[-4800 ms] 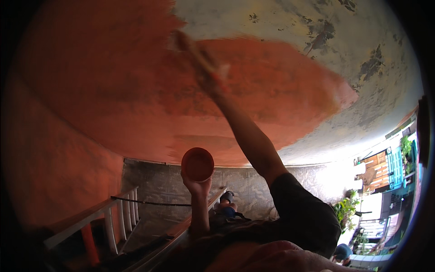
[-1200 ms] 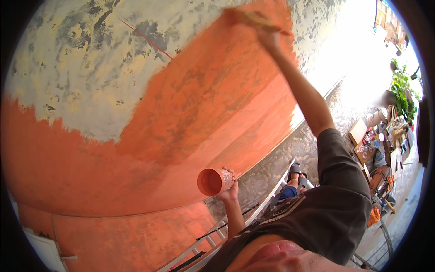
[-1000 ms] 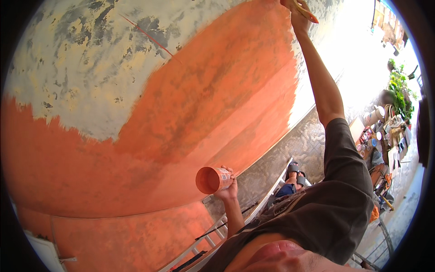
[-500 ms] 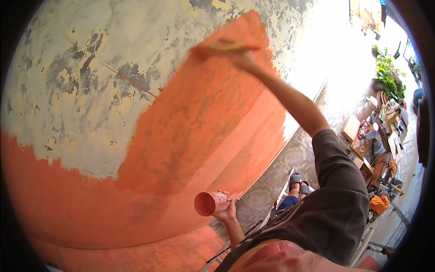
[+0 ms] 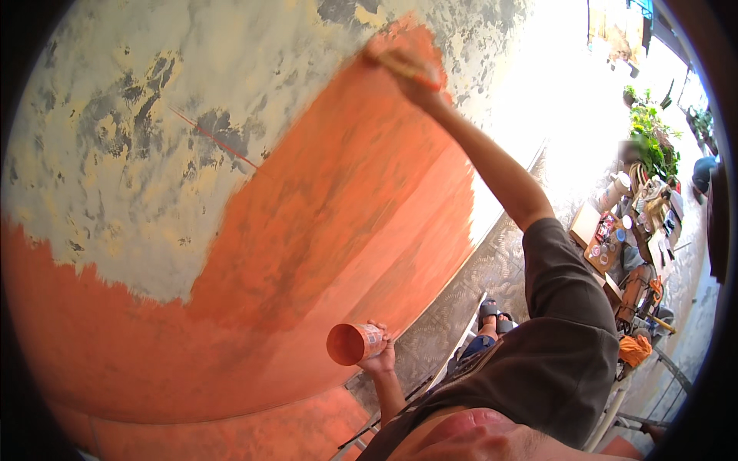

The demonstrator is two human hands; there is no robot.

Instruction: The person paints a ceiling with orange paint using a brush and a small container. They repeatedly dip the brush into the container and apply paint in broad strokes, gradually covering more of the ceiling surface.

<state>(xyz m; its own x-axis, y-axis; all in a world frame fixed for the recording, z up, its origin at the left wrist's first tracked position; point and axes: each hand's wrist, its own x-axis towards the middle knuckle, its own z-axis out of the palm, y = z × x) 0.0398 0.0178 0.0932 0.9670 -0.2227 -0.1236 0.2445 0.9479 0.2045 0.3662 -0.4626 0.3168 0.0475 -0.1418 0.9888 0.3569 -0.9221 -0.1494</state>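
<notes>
My left hand (image 5: 383,358) is wrapped round an orange-stained cylindrical can (image 5: 350,345), tilted so its open mouth shows an orange inside. High on the wall, my right hand (image 5: 421,93) grips a wide paintbrush (image 5: 406,67), blurred by motion. The bristle end lies against the wall near the top of the orange paint (image 5: 307,207). Fresh orange covers the middle and lower wall with a ragged edge. Above and to the left, the bare wall (image 5: 115,169) is pale grey-yellow with dark patches. A thin red line (image 5: 215,138) crosses it.
My sandalled feet (image 5: 493,315) stand on what looks like a ladder (image 5: 461,338) over a patterned floor (image 5: 461,296). At right lie boxes, containers and tools (image 5: 607,238), an orange cloth (image 5: 635,349) and green plants (image 5: 653,138). Strong light washes out the upper right.
My right hand has moved the brush up the wall, turning its angle. The orange area now reaches slightly further along its upper left edge. My left hand still holds the can.
</notes>
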